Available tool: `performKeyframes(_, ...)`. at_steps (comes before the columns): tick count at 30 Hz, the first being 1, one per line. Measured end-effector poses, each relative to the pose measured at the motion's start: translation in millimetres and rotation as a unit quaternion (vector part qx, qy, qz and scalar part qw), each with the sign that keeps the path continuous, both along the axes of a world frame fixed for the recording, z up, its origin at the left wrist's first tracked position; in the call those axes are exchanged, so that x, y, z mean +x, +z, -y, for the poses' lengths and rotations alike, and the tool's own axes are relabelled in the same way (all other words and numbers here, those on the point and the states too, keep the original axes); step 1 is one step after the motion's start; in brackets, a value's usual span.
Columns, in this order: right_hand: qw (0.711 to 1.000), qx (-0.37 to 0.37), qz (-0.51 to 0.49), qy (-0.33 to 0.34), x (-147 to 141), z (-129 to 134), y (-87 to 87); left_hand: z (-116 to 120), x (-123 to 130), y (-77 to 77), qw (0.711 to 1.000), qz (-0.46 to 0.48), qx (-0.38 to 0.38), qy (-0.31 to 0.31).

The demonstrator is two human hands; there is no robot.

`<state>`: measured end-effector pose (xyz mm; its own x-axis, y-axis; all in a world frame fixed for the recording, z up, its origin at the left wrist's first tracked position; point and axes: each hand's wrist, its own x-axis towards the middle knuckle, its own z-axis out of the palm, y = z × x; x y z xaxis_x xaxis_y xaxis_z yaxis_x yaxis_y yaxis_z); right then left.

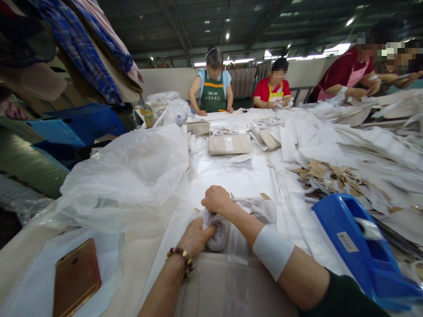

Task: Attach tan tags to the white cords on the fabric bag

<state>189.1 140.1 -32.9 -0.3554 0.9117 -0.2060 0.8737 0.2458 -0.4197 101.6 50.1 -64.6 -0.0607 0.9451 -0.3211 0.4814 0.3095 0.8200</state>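
Observation:
My left hand (194, 237), a bead bracelet at its wrist, is closed on the near side of a coiled bundle in whitish translucent wrapping (218, 237). Its thumb presses on the coil. Just beyond, my right hand (216, 200) is curled into a fist at the bundle's far end; what its fingers pinch is hidden. A similar wrapped coil (264, 211) sits right of my right wrist. Under my forearms lies a flat beige bag (211, 281) with a strip of transparent film (238, 251) across it.
A blue tape dispenser (346, 246) stands on the right beside tan scraps (327, 176). A gold phone (77, 277) lies at lower left near a plastic sheet (132, 176). Ahead is a beige wrapped bag (229, 144). Several people work across and along the table, one in a green apron (213, 94).

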Motion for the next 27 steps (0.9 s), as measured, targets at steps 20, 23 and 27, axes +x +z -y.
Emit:
performKeyframes(20, 0.899, -0.035, -0.346, -0.266, 176.9, 89.1, -35.8, 29.7, 58.8, 11.3, 0.866, -0.303, 0.397, -0.035)
performKeyframes(23, 0.9, -0.033, -0.348, -0.261, 170.0, 74.4, -33.2, 28.3, 97.5, 4.3, 0.906, -0.227, 0.344, -0.1)
performKeyframes(27, 0.896, -0.056, -0.357, -0.256, 166.4, 58.8, -29.3, 13.8, 135.7, 9.7, 0.957, -0.22, 0.173, -0.079)
